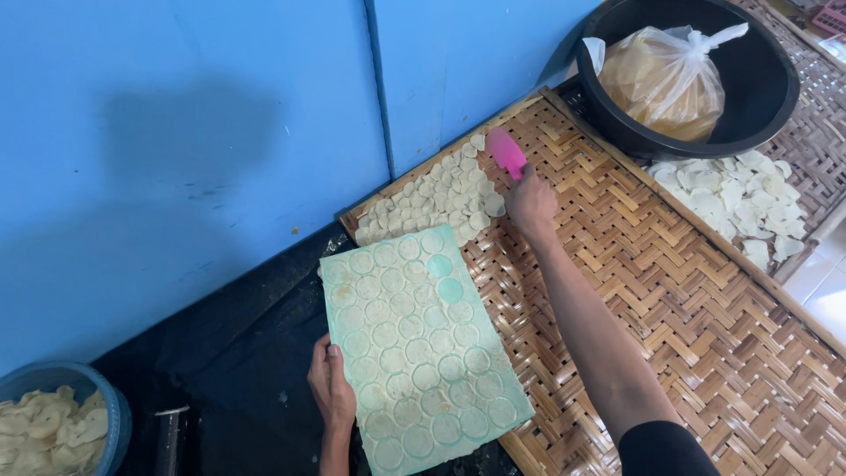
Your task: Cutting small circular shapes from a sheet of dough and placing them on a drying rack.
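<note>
My left hand (331,388) grips the near left edge of the pale green sheet (423,353), fingers curled over it; the sheet is covered in thin round discs and lies half on the woven bamboo tray (670,291). Farther out, my right hand (530,201) is closed tight on a pink scraper (506,152), blade up, just beside the pile of loose discs (441,198) at the tray's far corner. Beyond: black basin (775,97) holding a tied plastic bag (665,79).
</note>
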